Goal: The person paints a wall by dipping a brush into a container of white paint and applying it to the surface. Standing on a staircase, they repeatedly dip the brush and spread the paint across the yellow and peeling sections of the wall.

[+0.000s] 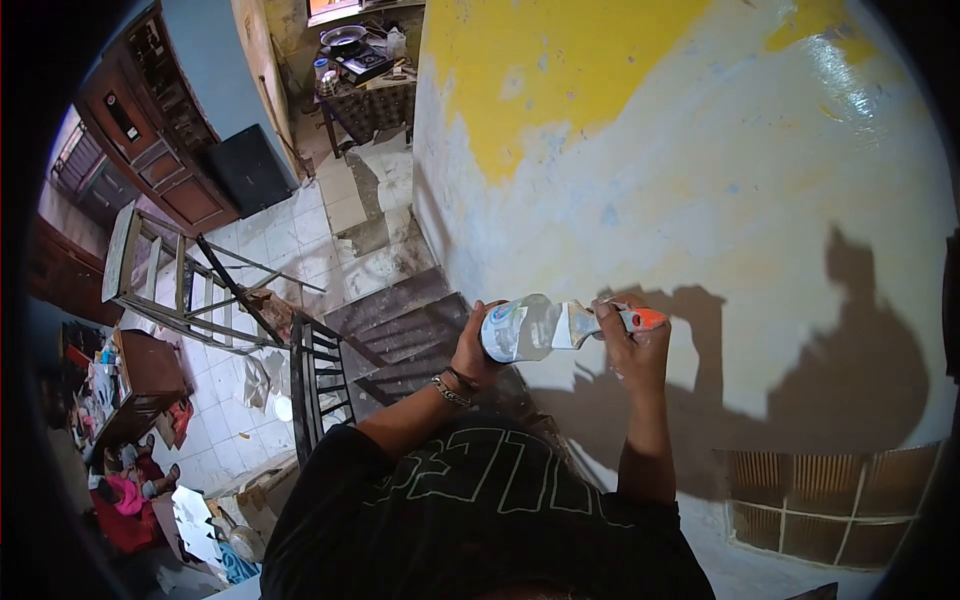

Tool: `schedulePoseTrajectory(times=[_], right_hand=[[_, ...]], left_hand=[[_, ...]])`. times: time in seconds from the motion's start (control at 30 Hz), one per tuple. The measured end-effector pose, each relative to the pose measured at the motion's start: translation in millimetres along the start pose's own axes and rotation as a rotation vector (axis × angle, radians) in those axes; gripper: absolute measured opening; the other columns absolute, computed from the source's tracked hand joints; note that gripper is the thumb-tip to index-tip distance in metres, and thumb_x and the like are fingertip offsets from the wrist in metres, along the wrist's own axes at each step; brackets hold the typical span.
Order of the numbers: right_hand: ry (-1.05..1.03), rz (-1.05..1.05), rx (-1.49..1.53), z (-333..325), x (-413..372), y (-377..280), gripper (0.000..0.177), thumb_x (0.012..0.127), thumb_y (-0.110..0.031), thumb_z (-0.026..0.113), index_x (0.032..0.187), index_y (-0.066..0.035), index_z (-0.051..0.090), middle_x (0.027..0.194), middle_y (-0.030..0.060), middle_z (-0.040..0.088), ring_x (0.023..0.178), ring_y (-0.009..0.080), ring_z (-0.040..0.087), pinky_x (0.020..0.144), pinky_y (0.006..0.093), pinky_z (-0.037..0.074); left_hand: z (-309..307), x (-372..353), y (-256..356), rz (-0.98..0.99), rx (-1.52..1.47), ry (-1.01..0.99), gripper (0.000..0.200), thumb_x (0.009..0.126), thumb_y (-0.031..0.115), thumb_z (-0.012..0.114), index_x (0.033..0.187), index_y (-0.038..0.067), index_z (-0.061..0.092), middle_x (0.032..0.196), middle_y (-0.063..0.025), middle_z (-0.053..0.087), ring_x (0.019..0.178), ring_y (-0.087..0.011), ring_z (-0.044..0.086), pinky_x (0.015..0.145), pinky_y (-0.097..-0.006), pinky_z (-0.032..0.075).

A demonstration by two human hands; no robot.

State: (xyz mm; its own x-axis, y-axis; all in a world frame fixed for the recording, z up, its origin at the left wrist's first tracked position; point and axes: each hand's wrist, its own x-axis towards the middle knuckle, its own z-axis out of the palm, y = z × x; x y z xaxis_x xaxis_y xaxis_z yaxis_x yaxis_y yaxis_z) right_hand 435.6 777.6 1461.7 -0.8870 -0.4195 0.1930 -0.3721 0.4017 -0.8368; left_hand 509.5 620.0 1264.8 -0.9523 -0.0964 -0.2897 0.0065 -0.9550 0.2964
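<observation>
My left hand [474, 348] is wrapped round a small paint tub [506, 330] with a white and blue label and grey smears. In my right hand [637, 348] is a paintbrush [580, 326], gripped by its handle, whose end is orange. The brush's pale bristle end points left and overlaps the tub's edge in this view. Both hands are in front of my chest, close to the wall [650, 215], which is whitish lower down with yellow paint above.
Dark stairs [395, 312] drop away below, beside a black railing [298, 385]. A wooden stepladder [170, 290] stands on the tiled floor at left. A slatted window [835, 500] is low on the right. A stove [365, 62] sits on a table at the back. Someone in pink [124, 494] is at lower left.
</observation>
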Motion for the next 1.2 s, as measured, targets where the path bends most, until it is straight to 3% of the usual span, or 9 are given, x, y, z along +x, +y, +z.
schedulePoseTrajectory(times=[0.13,0.23,0.37,0.6,0.77,0.87,0.9,1.0,1.2], right_hand=[[0.003,-0.068,-0.142,-16.2,3.6,3.6,0.022,0.090,-0.019,0.067,0.091,0.003,0.066,0.067,0.0051,0.062,0.058,0.0095,0.051,0.055,0.0270,0.042],[-0.074,-0.022,-0.252,-36.8,5.2,-3.7,0.026,0.091,-0.022,0.067,0.095,0.003,0.067,0.069,0.0066,0.065,0.058,0.0106,0.059,0.053,0.0261,0.045],[-0.149,0.089,0.129,-54.8,7.9,-10.1,0.027,0.093,-0.023,0.065,0.100,0.003,0.067,0.072,0.0066,0.067,0.066,0.0137,0.070,0.055,0.0229,0.053],[-0.130,0.042,0.256,-78.0,12.0,-24.7,0.022,0.093,-0.017,0.065,0.103,0.002,0.065,0.079,0.0086,0.069,0.070,0.0133,0.069,0.061,0.0245,0.054],[-0.270,-0.043,0.465,-91.1,15.1,-22.4,0.017,0.084,-0.003,0.072,0.099,0.004,0.067,0.093,0.0135,0.070,0.084,0.0204,0.070,0.070,0.0281,0.058],[-0.406,-0.260,0.261,-92.4,19.7,-21.1,0.023,0.079,-0.001,0.075,0.100,0.004,0.068,0.099,0.0161,0.070,0.086,0.0214,0.070,0.073,0.0290,0.057],[-0.434,-0.240,0.099,-96.4,19.0,-22.4,0.028,0.074,0.002,0.077,0.101,0.004,0.068,0.103,0.0180,0.069,0.089,0.0224,0.069,0.076,0.0309,0.054],[-0.497,-0.330,0.075,-90.2,19.0,-14.4,0.033,0.071,0.004,0.077,0.103,0.002,0.068,0.104,0.0165,0.070,0.091,0.0226,0.068,0.078,0.0316,0.052],[-0.482,-0.271,0.066,-83.4,17.4,-3.5,0.031,0.069,0.001,0.078,0.097,0.001,0.066,0.098,0.0129,0.070,0.088,0.0182,0.067,0.077,0.0299,0.052]], left_hand=[[-5.1,3.1,-6.0,0.029,-0.029,0.009,0.057,0.098,0.055,0.037,0.127,0.009,0.055,0.125,-0.0096,0.062,0.114,-0.0261,0.060,0.098,-0.0461,0.048],[12.7,5.0,-2.5,0.015,-0.028,-0.035,0.058,0.098,0.056,0.036,0.129,0.010,0.054,0.125,-0.0080,0.062,0.114,-0.0263,0.060,0.097,-0.0466,0.048],[29.9,10.9,0.9,-0.002,-0.037,-0.039,0.055,0.100,0.053,0.034,0.128,0.008,0.052,0.123,-0.0090,0.062,0.113,-0.0272,0.061,0.096,-0.0476,0.049],[50.6,18.7,4.2,-0.041,-0.036,-0.085,0.060,0.100,0.056,0.031,0.134,0.011,0.049,0.128,-0.0086,0.059,0.117,-0.0284,0.058,0.096,-0.0498,0.048],[53.9,19.8,5.7,-0.092,0.016,-0.048,0.066,0.094,0.065,0.035,0.136,0.017,0.049,0.130,-0.0044,0.058,0.117,-0.0250,0.056,0.094,-0.0458,0.045],[60.4,14.3,9.8,-0.117,0.028,-0.022,0.066,0.093,0.066,0.036,0.136,0.017,0.050,0.131,-0.0043,0.058,0.118,-0.0246,0.055,0.095,-0.0466,0.044],[62.1,13.0,11.0,-0.123,0.034,-0.014,0.066,0.093,0.067,0.036,0.136,0.018,0.050,0.131,-0.0042,0.058,0.118,-0.0245,0.055,0.095,-0.0468,0.044],[58.1,14.0,10.3,-0.135,0.045,-0.009,0.067,0.092,0.068,0.037,0.136,0.018,0.049,0.132,-0.0043,0.058,0.119,-0.0246,0.055,0.096,-0.0471,0.043],[58.9,15.5,11.4,-0.135,0.012,-0.013,0.062,0.097,0.062,0.031,0.134,0.016,0.050,0.128,-0.0058,0.060,0.116,-0.0263,0.058,0.095,-0.0478,0.046]])
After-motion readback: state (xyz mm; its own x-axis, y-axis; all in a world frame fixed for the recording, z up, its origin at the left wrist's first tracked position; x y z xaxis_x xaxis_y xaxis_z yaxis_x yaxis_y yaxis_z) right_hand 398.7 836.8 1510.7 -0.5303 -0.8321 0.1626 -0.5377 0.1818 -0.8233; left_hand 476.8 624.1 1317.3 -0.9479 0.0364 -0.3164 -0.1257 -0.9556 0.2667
